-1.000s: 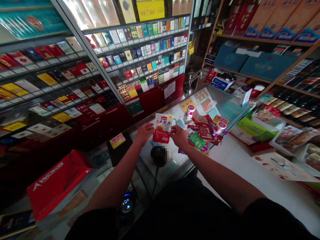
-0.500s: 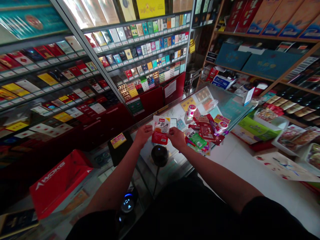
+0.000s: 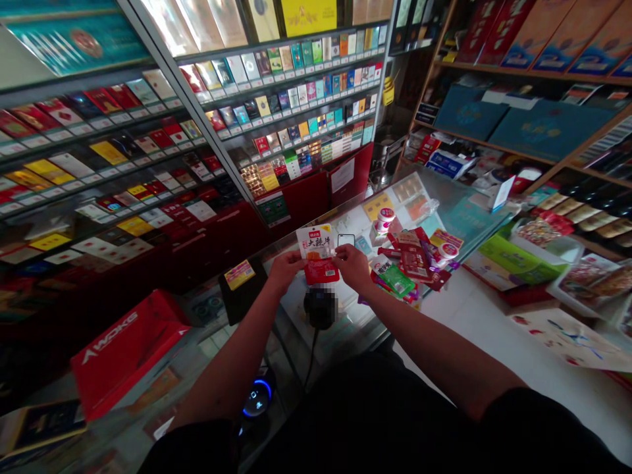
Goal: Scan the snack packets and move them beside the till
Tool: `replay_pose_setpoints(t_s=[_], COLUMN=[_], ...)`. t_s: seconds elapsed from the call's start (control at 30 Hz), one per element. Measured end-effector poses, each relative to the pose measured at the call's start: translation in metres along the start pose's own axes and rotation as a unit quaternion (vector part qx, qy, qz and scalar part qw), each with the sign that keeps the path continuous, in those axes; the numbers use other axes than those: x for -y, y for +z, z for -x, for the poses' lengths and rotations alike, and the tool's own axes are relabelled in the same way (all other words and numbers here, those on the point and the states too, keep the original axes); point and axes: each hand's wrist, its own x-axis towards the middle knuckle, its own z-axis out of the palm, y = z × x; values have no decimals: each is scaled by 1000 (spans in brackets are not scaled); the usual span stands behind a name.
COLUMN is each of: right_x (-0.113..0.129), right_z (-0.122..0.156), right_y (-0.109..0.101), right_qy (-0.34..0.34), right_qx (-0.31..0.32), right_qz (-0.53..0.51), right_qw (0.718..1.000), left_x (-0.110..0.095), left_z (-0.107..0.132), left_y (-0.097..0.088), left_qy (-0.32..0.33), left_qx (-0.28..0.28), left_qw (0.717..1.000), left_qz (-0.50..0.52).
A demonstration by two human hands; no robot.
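Observation:
A red and white snack packet [image 3: 320, 253] is stretched upright between my two hands above the glass counter [image 3: 345, 309]. My left hand [image 3: 288, 270] pinches its left edge, and my right hand [image 3: 353, 264] grips the right edge. Just below the packet stands a round black device [image 3: 320, 308] on a cable, partly blurred out. Behind my right hand lies a phone-like rectangle [image 3: 346, 239] with a pale face. To the right of that hand is a pile of snack packets, among them a green packet [image 3: 394, 276] and a dark red packet [image 3: 413, 255].
A pink-lidded tub [image 3: 385, 218] stands behind the pile. At left are a yellow and pink box [image 3: 239, 274] on a black mat and a large red box [image 3: 131, 349]. Shelves of cigarette packs [image 3: 296, 95] line the wall. Open bins of packaged goods [image 3: 587, 280] stand at right.
The packet has straightened and shows more of its height, its lower part no longer folded up as before. The whole view has shifted slightly, so the surroundings sit further right.

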Motion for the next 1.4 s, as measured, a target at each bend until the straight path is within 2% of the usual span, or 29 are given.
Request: replay_pose_setpoints(t_s=[0.23, 0.43, 0.6, 0.87, 1.13, 1.3, 1.4], right_x=[16, 15, 7, -1, -8, -11, -17], right_z=[-5, -6, -6, -3, 4, 7, 8], right_y=[9, 13, 12, 9, 10, 3, -5], right_qy=[-17, -37, -30, -35, -18, -10, -6], right_qx=[21, 25, 28, 20, 30, 26, 17], right_qz=[-16, -4, -20, 5, -34, -31, -7], right_qw=[999, 999, 999, 999, 999, 999, 1000], left_x=[7, 22, 34, 52, 63, 73, 77], left_z=[10, 19, 30, 45, 58, 54, 52], left_y=[-17, -37, -56, -83, -94, -97, -98], left_qy=[17, -24, -76, -164, -218, -235, -232], left_qx=[-52, -160, -273, -409, -461, -458, -440], left_qw=[998, 980, 935, 851, 807, 807, 820], left_qz=[0, 119, 211, 285, 299, 289, 285])
